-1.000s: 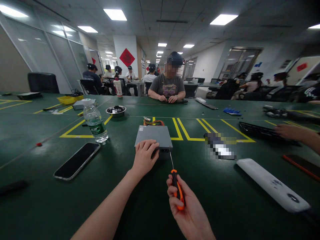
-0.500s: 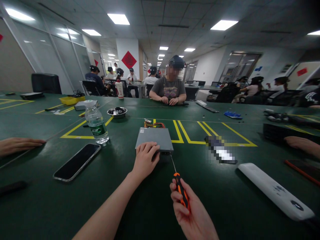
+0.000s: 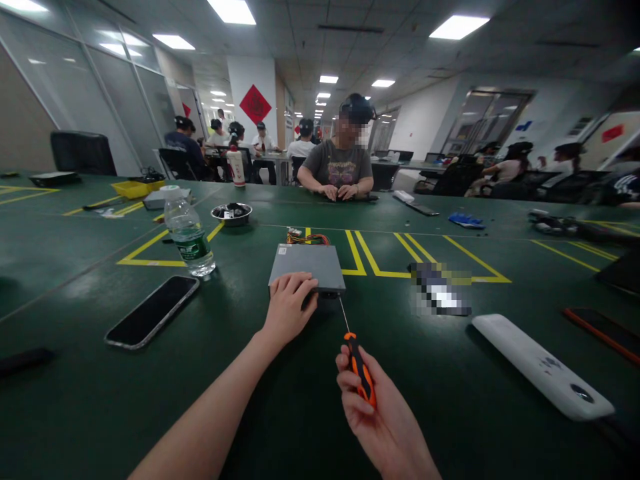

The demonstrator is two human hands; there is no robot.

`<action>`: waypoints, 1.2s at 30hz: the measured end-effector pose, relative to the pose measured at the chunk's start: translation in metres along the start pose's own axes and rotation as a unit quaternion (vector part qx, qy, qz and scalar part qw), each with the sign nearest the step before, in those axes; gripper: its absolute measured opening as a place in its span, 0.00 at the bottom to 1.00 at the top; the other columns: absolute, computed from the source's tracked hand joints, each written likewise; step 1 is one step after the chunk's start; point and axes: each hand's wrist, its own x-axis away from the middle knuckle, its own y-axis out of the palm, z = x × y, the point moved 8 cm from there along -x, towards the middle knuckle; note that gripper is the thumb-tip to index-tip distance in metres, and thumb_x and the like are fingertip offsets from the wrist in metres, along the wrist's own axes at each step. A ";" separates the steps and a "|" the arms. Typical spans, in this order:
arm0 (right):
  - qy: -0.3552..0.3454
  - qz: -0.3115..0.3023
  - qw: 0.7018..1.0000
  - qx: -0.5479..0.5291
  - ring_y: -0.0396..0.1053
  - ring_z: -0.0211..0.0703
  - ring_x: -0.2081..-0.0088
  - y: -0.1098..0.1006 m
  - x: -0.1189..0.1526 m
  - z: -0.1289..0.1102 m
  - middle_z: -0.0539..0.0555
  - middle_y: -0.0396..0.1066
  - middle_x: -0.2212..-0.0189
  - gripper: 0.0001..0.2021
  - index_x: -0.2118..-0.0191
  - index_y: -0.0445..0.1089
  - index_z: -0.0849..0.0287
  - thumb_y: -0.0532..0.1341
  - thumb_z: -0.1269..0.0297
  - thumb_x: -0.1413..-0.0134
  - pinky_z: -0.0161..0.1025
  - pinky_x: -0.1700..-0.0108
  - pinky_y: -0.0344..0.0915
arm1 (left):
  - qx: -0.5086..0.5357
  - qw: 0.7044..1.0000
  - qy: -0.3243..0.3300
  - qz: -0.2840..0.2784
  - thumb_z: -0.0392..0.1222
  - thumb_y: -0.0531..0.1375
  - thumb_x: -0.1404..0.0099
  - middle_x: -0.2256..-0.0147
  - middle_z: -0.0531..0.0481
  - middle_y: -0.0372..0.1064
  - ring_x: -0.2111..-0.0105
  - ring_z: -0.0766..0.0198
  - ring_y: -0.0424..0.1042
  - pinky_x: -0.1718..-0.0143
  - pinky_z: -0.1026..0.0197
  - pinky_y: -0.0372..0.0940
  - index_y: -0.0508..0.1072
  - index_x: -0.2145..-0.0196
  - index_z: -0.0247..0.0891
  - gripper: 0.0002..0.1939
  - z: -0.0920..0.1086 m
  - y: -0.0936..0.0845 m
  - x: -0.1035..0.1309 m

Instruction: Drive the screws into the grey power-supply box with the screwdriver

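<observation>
A grey metal computer power supply (image 3: 306, 260) lies on the green table, its bundle of coloured cables (image 3: 313, 238) at the back. My left hand (image 3: 293, 300) grips its near left part, fingers over the top and thumb by the front face. In my right hand (image 3: 367, 393), the fingers are wrapped round the orange and black handle of a screwdriver (image 3: 359, 373). The thin shaft points up and away, its tip at the near right corner of the power supply. Whether the tip sits in a screw is too small to tell.
Left of the power supply are a water bottle (image 3: 190, 240), a phone (image 3: 153, 313) and a metal bowl (image 3: 231, 215) of small dark parts. To the right lie a blurred-out phone (image 3: 440, 290) and a long white device (image 3: 540, 367). A person (image 3: 343, 167) sits opposite.
The view has tilted slightly, shifting the scene upward. Other people's hands at the left and right edges are gone from view. My grip on the power supply and screwdriver looks the same.
</observation>
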 end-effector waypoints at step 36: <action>-0.082 -0.006 0.995 0.049 0.58 0.27 0.82 -0.003 -0.004 -0.008 0.56 0.66 0.73 0.08 0.66 0.65 0.69 0.53 0.70 0.40 0.21 0.88 0.48 | -0.019 0.999 0.035 -0.002 0.40 0.54 0.37 0.50 0.50 0.66 0.48 0.60 0.63 0.48 0.52 0.51 0.65 0.52 0.44 0.15 0.004 -0.003 -0.001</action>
